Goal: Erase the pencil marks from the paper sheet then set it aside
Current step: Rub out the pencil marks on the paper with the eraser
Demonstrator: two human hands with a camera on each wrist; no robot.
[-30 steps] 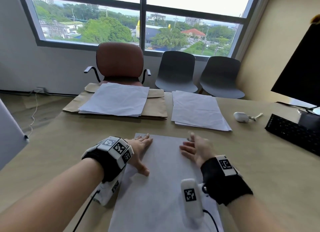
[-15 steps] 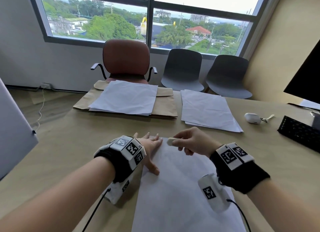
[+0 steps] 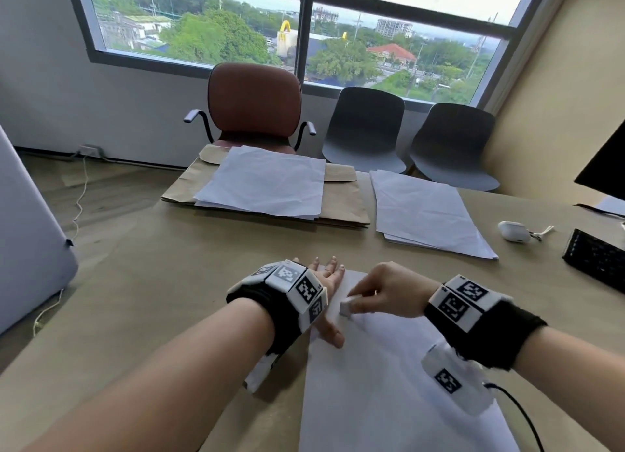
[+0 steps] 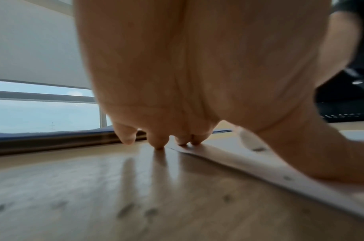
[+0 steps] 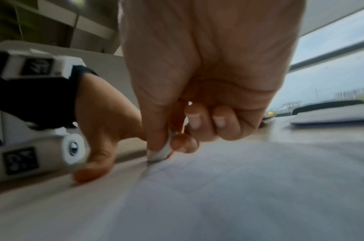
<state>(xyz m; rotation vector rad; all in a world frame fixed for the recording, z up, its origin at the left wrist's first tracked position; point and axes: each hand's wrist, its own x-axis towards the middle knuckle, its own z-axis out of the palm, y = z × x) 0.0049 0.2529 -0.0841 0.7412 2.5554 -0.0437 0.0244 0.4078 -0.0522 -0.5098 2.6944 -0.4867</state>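
Note:
A white paper sheet (image 3: 389, 384) lies on the wooden table in front of me, with faint pencil lines near its far left part. My left hand (image 3: 329, 279) lies flat with spread fingers, pressing the sheet's far left corner; in the left wrist view its fingertips (image 4: 182, 141) touch the paper edge (image 4: 259, 164). My right hand (image 3: 389, 289) pinches a small white eraser (image 3: 347, 305) and holds it down on the sheet beside the left hand. In the right wrist view the eraser (image 5: 159, 153) touches the paper (image 5: 238, 187) between thumb and finger.
Two stacks of white paper lie further back: one (image 3: 263, 181) on brown envelopes (image 3: 341, 204), one (image 3: 426, 211) to the right. A white earbud case (image 3: 514, 231) and black keyboard (image 3: 595, 259) sit at right. Three chairs stand behind the table.
My right hand, flat on the sheet a second ago, picked up the eraser and brought it left and down onto the paper near my left hand. The left hand stayed pressing the corner.

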